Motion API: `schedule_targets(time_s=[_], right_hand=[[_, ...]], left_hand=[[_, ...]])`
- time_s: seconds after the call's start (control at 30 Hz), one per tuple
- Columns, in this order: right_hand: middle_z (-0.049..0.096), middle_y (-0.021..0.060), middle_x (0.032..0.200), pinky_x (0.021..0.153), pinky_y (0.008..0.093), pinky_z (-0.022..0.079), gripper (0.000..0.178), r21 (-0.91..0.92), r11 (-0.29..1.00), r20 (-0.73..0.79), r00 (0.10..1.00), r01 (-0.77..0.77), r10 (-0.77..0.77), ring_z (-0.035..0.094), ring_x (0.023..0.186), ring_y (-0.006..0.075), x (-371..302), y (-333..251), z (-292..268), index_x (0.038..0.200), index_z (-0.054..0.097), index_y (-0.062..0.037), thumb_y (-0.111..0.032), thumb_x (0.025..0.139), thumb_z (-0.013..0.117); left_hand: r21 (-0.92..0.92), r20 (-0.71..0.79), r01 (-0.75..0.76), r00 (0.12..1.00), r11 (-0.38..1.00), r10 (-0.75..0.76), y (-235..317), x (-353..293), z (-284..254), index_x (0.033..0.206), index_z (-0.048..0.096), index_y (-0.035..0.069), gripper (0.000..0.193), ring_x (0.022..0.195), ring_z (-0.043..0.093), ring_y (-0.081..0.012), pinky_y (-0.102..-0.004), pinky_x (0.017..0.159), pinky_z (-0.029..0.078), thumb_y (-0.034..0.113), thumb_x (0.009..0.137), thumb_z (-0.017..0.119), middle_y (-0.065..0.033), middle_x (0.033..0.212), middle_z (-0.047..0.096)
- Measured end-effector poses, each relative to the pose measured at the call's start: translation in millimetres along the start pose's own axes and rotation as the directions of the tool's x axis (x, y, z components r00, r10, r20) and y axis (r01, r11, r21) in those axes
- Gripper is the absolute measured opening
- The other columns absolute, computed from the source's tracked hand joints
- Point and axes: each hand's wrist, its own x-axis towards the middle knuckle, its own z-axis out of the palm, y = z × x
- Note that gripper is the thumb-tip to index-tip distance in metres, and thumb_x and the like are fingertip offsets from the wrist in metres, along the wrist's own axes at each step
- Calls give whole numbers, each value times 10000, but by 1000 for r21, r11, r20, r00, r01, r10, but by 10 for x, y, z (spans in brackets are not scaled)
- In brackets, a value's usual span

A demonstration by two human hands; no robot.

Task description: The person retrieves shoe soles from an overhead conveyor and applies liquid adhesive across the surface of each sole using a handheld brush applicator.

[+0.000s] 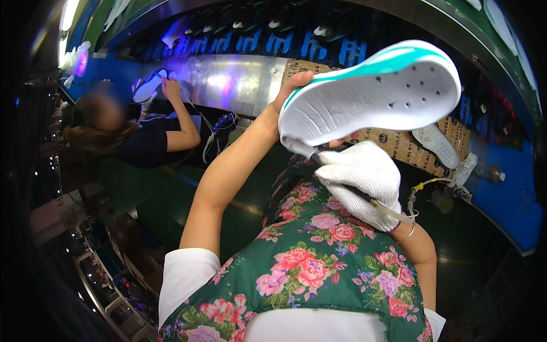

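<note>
Left fingers (300,80) grip white-teal sole (364,100) by left end, clear of cardboard (389,140); gloved right fingers (336,161) clasp brush (300,147) at sole's near edge; bottle (492,171) rightward, contents unclear.

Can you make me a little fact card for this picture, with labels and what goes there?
Left hand: bare, holding one end of a white-and-teal shoe sole
Right hand: in a white glove, holding a brush at that end
On the cardboard: a pale sole-shaped piece
Left side: another person holding what looks like a shoe
</note>
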Motion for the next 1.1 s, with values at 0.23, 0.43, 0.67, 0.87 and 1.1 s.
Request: schedule_targets(time_s=[0.23,0.43,0.67,0.87,1.1], right_hand=[[701,119,988,685,359,506,338,-110,987,66,991,120,-113,672,824,253,-69,-5,235,1002,696,-33,-3,674,772],[721,88,935,729,351,506,311,-45,997,-70,996,-63,60,682,814,243,-91,6,157,1002,732,-82,16,712,787],[728,100,948,716,352,524,252,152,962,-80,967,-228,242,681,804,258,-169,24,248,951,738,-91,-14,718,793],[739,125,970,754,277,540,161,495,762,4,878,-418,479,690,836,158,-153,11,249,928,755,-17,-17,769,784],[749,79,917,725,294,543,144,-210,954,-278,948,-215,153,698,789,191,118,293,-305,879,754,-74,-17,748,768]], left_hand=[[299,-191,80,981,951,-22,73,77,247,1494,371,82,808,864,669,-385,-489,677,579,565,873,551,-267,1160,601],[398,-165,92,986,913,-28,116,32,125,1456,428,59,872,1000,660,-418,-460,761,605,602,800,614,-273,1264,560],[94,-33,-9,999,996,12,64,34,-10,1429,447,33,799,994,634,-435,-516,707,549,577,858,577,-285,1215,584],[-35,21,-100,995,994,101,-10,12,-72,1457,416,39,850,1047,633,-441,-521,828,555,659,880,475,-287,1281,569],[75,-140,-227,962,971,236,-323,-84,-18,1450,392,27,831,967,676,-407,-505,783,586,669,922,388,-278,1197,607]])
